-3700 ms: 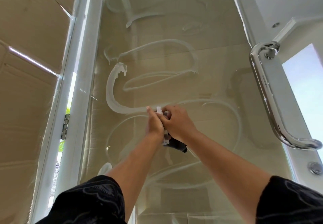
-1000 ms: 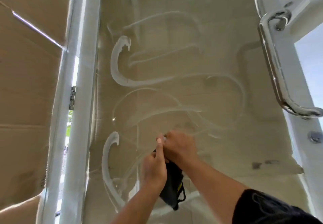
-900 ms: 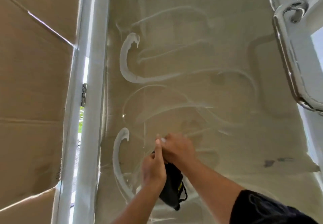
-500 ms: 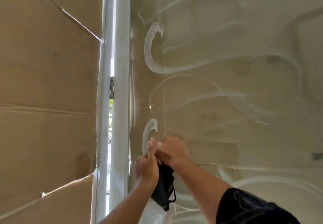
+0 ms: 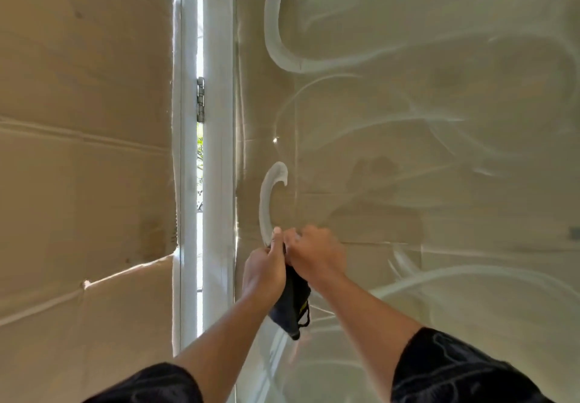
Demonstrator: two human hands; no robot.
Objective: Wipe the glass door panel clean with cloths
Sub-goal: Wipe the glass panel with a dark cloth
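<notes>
1. While both hands meet low on the glass door panel (image 5: pixel 439 157), near its left edge, the left hand (image 5: pixel 265 272) is curled round the upper part of a dark cloth (image 5: pixel 292 307), with its thumb pointing straight up along the glass
2. Touching it on the right, the right hand (image 5: pixel 315 253) shows its back to the camera, with its fingers bent down over the top of the same cloth; the fingertips are hidden, so whether they press the glass cannot be told
3. Bunched between the two hands, the dark cloth hangs down in front of the panel, with a small yellow mark and a thin dark loop on its right side and its lower end free
4. From the left thumb tip a curved white smear (image 5: pixel 268 201) rises and hooks to the right at its top; a larger hooked smear (image 5: pixel 273 32) sits higher up, and thinner pale arcs sweep across the panel to the right and below the forearms
5. Behind the glass lies brown cardboard (image 5: pixel 470 220), with a horizontal seam at about the level of the hands
6. Left of the panel stands the white door frame (image 5: pixel 219 151), and a metal hinge (image 5: pixel 201 99) sits in the narrow bright gap beside it, where some greenery shows
7. Further left are creased cardboard sheets (image 5: pixel 84 151), one edge lifting near the frame
8. Both forearms are bare, with dark patterned sleeves (image 5: pixel 464 371) at the bottom edge
</notes>
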